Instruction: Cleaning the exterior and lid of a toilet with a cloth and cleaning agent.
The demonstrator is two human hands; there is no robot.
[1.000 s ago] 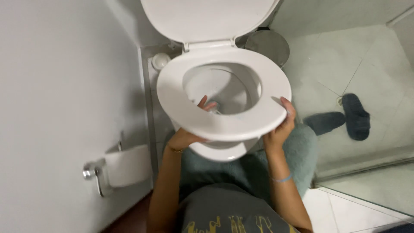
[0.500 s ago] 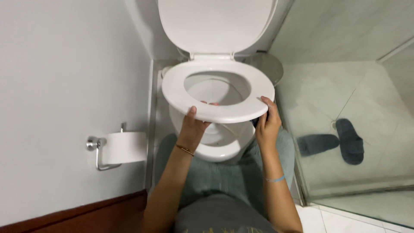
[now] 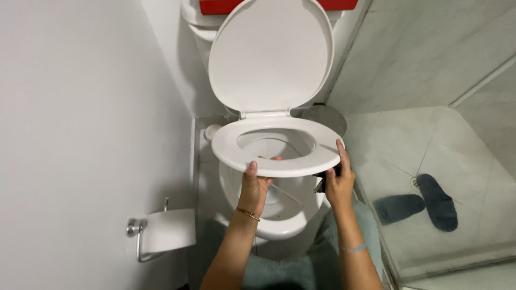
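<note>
A white toilet seat ring (image 3: pixel 231 149) is lifted partway off the white bowl (image 3: pixel 279 225), tilted up at the front. My left hand (image 3: pixel 255 185) grips its front edge from below, thumb on top. My right hand (image 3: pixel 338 180) grips the seat's right front edge, and a small dark object shows under its fingers. The white lid (image 3: pixel 270 53) stands upright behind, against the tank.
A white wall runs along the left with a toilet paper roll (image 3: pixel 168 230) on a metal holder. A glass shower panel (image 3: pixel 430 177) stands at right, with two dark slippers (image 3: pixel 424 203) on the tiled floor behind it. A teal mat (image 3: pixel 279 268) lies below the bowl.
The view has tilted up, so the lid and tank show more. My hands have held on at the seat's front edge, and it stays lifted above the bowl.
</note>
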